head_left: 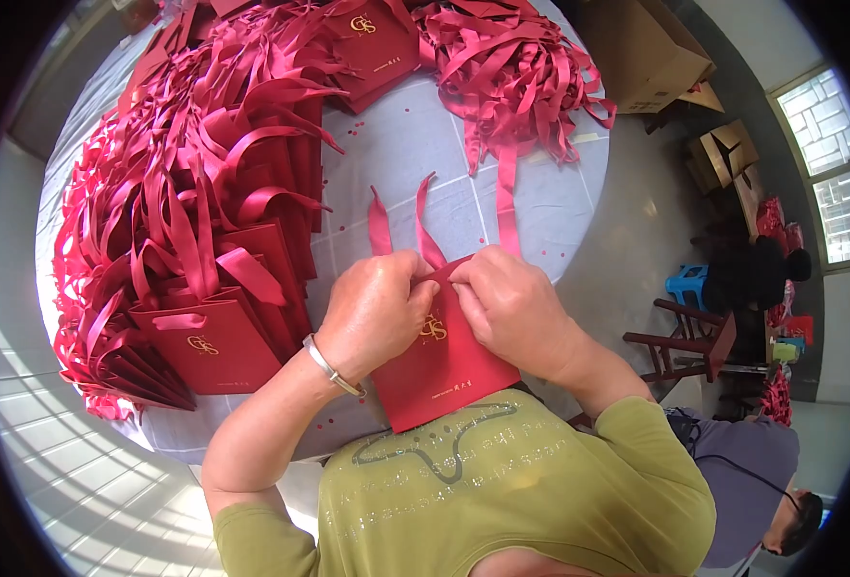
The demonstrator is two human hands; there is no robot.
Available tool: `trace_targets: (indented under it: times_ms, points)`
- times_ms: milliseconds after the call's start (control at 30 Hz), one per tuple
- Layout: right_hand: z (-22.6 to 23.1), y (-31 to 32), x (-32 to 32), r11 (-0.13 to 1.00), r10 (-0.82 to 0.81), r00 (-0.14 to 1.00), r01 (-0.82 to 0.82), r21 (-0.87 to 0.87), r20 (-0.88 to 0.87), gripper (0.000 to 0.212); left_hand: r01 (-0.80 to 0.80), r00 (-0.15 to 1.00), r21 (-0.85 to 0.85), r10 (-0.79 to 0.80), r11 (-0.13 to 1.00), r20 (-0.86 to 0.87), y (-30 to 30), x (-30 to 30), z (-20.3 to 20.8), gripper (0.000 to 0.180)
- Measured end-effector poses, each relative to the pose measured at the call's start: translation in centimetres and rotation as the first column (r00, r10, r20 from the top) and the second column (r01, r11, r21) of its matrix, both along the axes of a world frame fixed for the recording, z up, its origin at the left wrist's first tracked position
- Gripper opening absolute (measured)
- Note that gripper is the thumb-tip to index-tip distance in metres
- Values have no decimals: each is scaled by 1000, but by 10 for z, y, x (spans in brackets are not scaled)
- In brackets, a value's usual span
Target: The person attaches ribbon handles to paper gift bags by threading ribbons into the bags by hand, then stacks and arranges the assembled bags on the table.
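Observation:
A red paper gift bag (454, 370) with a gold emblem is in front of my chest, its lower edge against my shirt. My left hand (372, 308), with a silver bangle at the wrist, is closed at the bag's top left edge. At the top right edge my right hand (512, 313) pinches the bag with thumb and fingers. Whether ribbon is also between my fingertips is hidden. A pink ribbon (427, 226) sticks up beyond my left fingers with a second end beside it. Another long ribbon (507, 207) runs from behind my right hand toward the loose heap.
Many red bags with ribbon handles (218, 341) crowd the left of the round table (387, 139). A heap of loose pink ribbons (516, 82) lies at the far right. Beyond are cardboard boxes (641, 58), a wooden stool (685, 341), a blue stool (687, 284) and another person (752, 471).

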State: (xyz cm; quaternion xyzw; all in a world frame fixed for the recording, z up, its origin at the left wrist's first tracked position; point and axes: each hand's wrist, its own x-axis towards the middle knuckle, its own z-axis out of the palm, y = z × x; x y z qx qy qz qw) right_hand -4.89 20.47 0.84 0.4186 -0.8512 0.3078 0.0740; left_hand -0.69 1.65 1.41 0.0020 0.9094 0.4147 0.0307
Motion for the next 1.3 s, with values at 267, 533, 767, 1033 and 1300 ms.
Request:
trace_targets:
  times_ms: [267, 533, 767, 1033, 1300]
  points:
    - [5, -11, 6, 983, -38, 983, 69, 168, -178, 9, 37, 996, 0, -37, 999, -80, 0, 2, -2, 14]
    - [10, -1, -17, 999, -11, 1000, 11, -50, -9, 15, 22, 991, -58, -30, 998, -131, 3, 6, -4, 17]
    - [31, 3, -60, 981, 193, 704, -160, -113, 684, 15, -66, 973, -164, 27, 984, -229, 16, 12, -2, 23]
    - [29, -33, -111, 799, 65, 242, -594, 95, 968, 18, -94, 917, -286, -29, 954, -398, 29, 22, -7, 27]
    - [12, -42, -119, 773, -196, 79, -601, 204, 977, 27, -84, 885, -351, -92, 933, -456, 31, 29, -6, 28]
